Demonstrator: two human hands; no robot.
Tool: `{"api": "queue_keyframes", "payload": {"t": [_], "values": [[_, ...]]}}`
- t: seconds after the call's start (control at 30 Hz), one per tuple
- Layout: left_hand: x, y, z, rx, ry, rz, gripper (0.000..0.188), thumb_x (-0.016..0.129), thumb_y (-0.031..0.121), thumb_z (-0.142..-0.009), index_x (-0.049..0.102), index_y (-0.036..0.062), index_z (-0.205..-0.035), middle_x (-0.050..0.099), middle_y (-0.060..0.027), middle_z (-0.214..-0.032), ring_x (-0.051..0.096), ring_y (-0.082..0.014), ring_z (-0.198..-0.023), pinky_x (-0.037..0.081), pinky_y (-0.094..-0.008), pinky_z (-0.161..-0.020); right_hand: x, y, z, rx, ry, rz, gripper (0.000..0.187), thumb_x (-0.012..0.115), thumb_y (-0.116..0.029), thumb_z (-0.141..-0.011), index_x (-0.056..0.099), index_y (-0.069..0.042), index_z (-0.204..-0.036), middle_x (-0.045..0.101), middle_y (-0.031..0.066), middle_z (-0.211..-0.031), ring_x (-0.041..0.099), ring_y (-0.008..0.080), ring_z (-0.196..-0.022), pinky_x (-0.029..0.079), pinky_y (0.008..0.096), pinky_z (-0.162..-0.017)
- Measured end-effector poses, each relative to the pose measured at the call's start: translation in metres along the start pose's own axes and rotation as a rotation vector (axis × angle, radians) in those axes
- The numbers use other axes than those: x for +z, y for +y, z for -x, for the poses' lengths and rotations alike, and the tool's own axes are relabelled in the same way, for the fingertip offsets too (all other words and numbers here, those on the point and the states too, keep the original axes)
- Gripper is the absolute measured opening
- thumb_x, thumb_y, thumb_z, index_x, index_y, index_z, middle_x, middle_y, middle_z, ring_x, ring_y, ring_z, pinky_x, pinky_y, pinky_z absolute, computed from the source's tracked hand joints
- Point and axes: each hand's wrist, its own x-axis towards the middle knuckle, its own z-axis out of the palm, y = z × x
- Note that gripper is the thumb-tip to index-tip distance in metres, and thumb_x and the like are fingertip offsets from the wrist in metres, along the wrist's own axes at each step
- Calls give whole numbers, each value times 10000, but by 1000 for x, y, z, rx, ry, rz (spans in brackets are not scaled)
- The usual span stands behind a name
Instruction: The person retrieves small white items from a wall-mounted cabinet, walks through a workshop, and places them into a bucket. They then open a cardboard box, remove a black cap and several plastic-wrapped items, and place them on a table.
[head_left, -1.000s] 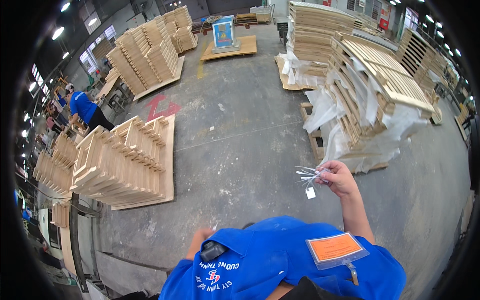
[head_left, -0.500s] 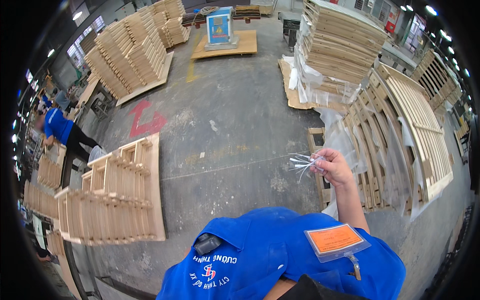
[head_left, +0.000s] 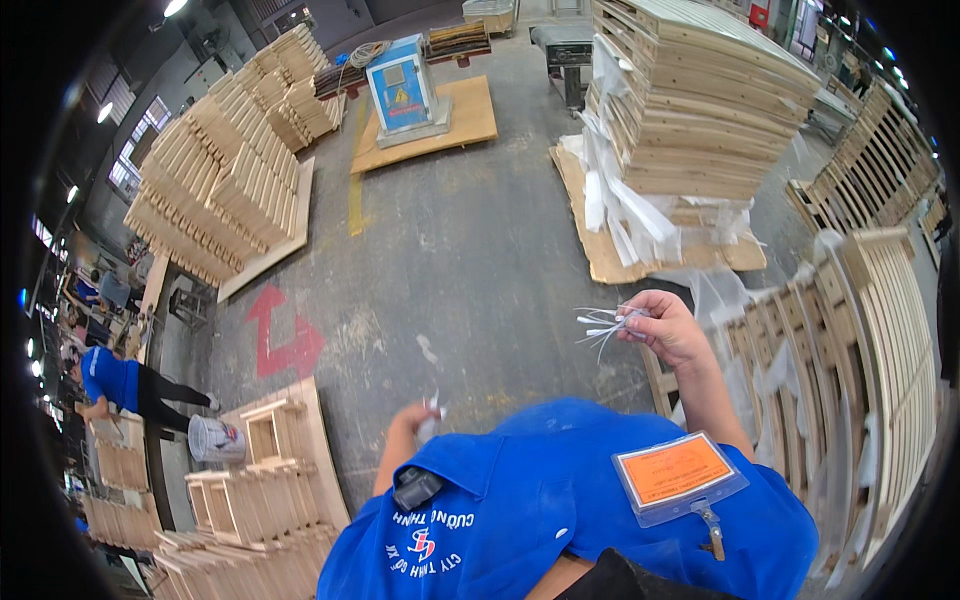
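My right hand is raised in front of my chest, its fingers closed round a bunch of thin white strips. The strips' loose ends fan out to the left from the fingertips. Lower and further left, my left hand shows beside the blue shirt. Its fingers are closed at a small whitish piece, too small and blurred to name. Part of that hand is hidden by its own angle.
Tall wooden panel stacks stand at far left and far right. Slatted wooden frames lean near my right. Between them sits a blue cabinet on a board. At left are wooden frames, a white bucket and a co-worker.
My left hand has come into view beside the shirt. The surroundings have shifted, with the left frames lower and the blue cabinet further left. My right hand still holds the strips.
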Motion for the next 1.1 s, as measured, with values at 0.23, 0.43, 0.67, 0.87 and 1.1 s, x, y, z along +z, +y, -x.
{"api": "queue_keyframes", "payload": {"t": [0.23,0.43,0.67,0.87,1.1], "values": [[-21,-51,-52,-498,-83,512,251,628,165,-682,580,64,-907,598,-76,-781,581,-208,-681,470,-356,-607,-33,-58,-237,87,-66,44,171,653,-18,-755,596,18,-912,632,109,-839,637,187,-739,526,280,-669],[-124,19,-174,-596,-100,635,236,624,159,-693,572,72,-906,593,-72,-769,577,-209,-667,468,-360,-600,-61,-77,-442,-24,-109,-25,170,654,-8,-750,601,11,-910,633,106,-829,640,190,-732,526,270,-652],[-371,224,-389,-312,-108,503,219,620,152,-705,564,81,-904,587,-67,-755,572,-210,-651,467,-364,-592,-96,-127,-627,10,2,-5,170,653,-8,-751,600,13,-912,632,109,-816,641,195,-720,521,257,-635],[-544,530,-587,280,-41,432,261,608,100,-688,553,88,-943,590,-68,-808,588,-216,-720,489,-369,-619,-183,-153,-780,-67,104,-65,178,654,-13,-753,596,18,-919,632,111,-827,641,199,-719,523,259,-637],[-562,632,-704,-14,-196,409,275,618,102,-701,546,86,-966,586,-55,-827,584,-203,-748,485,-366,-617,-280,-227,-987,-57,44,-25,176,651,-20,-763,586,33,-918,627,114,-834,641,197,-733,525,264,-640]]}}
